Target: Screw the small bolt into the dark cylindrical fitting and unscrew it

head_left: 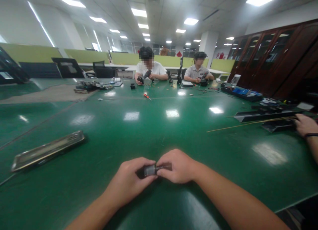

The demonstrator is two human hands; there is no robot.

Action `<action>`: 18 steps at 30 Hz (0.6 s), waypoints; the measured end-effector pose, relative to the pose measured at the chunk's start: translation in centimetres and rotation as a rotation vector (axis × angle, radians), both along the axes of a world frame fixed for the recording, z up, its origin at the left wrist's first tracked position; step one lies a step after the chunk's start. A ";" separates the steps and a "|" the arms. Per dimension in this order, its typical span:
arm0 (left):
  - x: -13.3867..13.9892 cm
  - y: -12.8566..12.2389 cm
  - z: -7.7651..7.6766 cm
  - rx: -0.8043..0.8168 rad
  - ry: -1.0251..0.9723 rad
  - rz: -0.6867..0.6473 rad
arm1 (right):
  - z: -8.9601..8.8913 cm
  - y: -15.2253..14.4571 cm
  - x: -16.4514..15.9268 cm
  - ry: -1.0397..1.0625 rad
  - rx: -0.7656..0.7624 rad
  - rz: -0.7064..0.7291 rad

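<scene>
A small dark cylindrical part (149, 170) with a grey band and a ribbed narrower end lies across the space between my two hands, just above the green tabletop. My left hand (129, 177) grips its thicker grey end between thumb and fingers. On the ribbed end, the thumb and fingers of my right hand (176, 167) are pinched closed. The fingers cover both ends, so its exact kind cannot be made out.
A long metal tray-like piece (48, 150) lies at left. At right, another person's hand (306, 124) touches a thin yellowish rod (248, 124) beside black metal channels (263, 114). Farther off, an orange screwdriver (146, 96) lies before two seated people handling tools.
</scene>
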State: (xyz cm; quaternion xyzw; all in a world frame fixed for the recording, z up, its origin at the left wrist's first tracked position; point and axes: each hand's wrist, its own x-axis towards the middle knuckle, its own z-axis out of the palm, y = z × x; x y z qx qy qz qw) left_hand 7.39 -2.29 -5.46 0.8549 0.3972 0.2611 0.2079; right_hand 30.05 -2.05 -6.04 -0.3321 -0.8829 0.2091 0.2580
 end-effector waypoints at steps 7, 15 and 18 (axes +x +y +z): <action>-0.1 0.0 0.0 0.013 -0.005 0.005 | 0.1 0.0 0.1 -0.009 0.025 0.009; -0.2 0.0 0.1 0.019 -0.008 0.004 | 0.0 0.0 0.1 -0.022 0.028 0.011; -0.3 0.0 -0.1 0.019 -0.001 0.004 | 0.0 0.0 0.2 -0.028 0.033 0.007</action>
